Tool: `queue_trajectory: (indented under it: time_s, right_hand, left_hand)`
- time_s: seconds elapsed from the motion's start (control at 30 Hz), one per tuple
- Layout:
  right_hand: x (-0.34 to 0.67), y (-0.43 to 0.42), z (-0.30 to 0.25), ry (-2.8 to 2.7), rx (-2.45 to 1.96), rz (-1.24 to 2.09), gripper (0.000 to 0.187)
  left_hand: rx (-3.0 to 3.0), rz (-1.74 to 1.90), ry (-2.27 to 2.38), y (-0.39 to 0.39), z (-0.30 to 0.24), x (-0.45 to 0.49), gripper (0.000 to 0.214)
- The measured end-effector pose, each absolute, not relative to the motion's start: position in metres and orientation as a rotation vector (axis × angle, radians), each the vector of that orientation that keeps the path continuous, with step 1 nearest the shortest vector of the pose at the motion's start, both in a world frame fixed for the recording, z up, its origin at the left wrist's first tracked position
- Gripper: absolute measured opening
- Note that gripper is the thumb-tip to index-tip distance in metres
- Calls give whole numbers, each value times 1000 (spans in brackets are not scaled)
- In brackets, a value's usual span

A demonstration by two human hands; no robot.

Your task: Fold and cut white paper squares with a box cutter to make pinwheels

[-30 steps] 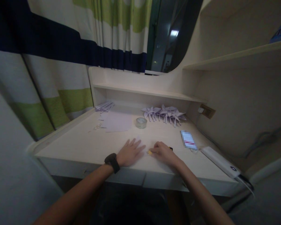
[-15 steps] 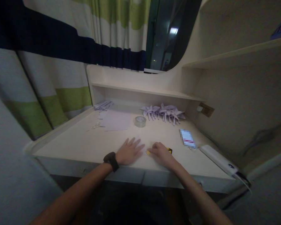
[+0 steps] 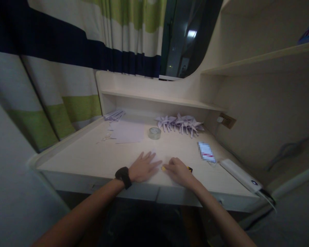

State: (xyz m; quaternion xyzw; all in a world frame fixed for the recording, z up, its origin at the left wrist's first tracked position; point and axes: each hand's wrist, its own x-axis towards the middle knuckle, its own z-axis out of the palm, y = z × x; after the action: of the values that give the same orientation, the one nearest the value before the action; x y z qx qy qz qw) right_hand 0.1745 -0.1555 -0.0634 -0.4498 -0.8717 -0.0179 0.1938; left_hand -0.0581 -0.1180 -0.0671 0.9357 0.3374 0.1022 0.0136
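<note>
My left hand (image 3: 144,168), a dark watch on its wrist, lies flat near the desk's front edge with fingers spread. Pale paper seems to show under its fingertips, but most of it is covered. Just to the right, my right hand (image 3: 179,171) is closed round a slim yellow and black tool that looks like a utility knife (image 3: 163,168). Its yellow tip points toward my left fingers and its dark end sticks out behind the hand. The hand hides the middle of the tool. A roll of clear tape (image 3: 154,133) stands beyond both hands.
Paper sheets (image 3: 128,132) and rolled paper sticks (image 3: 114,115) lie at the back left, near small scraps (image 3: 106,137). Several paper pinwheels (image 3: 181,122) rest at the back right. A phone (image 3: 206,152) and a white power strip (image 3: 239,175) lie at right.
My right hand has shifted slightly, and the yellow and black tool with it, a little to the right. My left hand stays flat, moved very slightly right.
</note>
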Motion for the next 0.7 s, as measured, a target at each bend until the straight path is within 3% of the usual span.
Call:
queue_trajectory:
  time_s: [0.7]
  right_hand:
    - [179, -167, -63, -2428, -1249, -16, 19]
  left_hand:
    - [2849, 307, 1118, -101, -71, -89, 50]
